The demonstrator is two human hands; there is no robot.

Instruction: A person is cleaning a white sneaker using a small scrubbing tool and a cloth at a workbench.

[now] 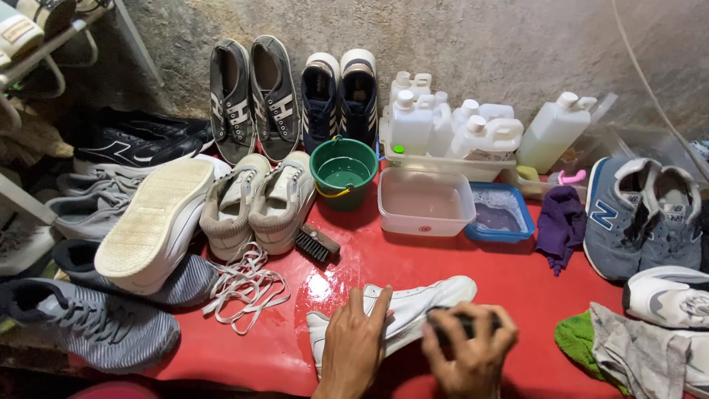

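- left hand [354, 347] laid flat on a white sneaker [402, 310], fingers [369, 304] nearly straight and spread a little, pressing the shoe down onto the wet red table [517, 273] – no curl around anything.
- right hand [473, 351] curled tight over a dark brush [465, 323], fingers [491, 336] bent close around it, brush touching the sneaker's side just beside the left fingertips.
- sneaker lying on its side, toe pointing away to the right of the hands, heel under the left palm.
- straight beyond the fingers: a clear square tub [425, 201] holding cloudy water.
- just right of that tub: a small blue tray [501, 213] with foamy, soapy water.
- beyond and left of the fingers: a green bucket [343, 171] with a little water at the bottom.
- further back, behind the tubs: white plastic jugs [450, 122] standing in a pale bin; contents not visible through the plastic.
- left of the left fingers – a second scrub brush [317, 244] lying bristles-down, and loose white laces [247, 284].
- right of the right fingers: a purple cloth [561, 222], a pair of blue-grey trainers [642, 214], and a green and grey rags heap [628, 343].
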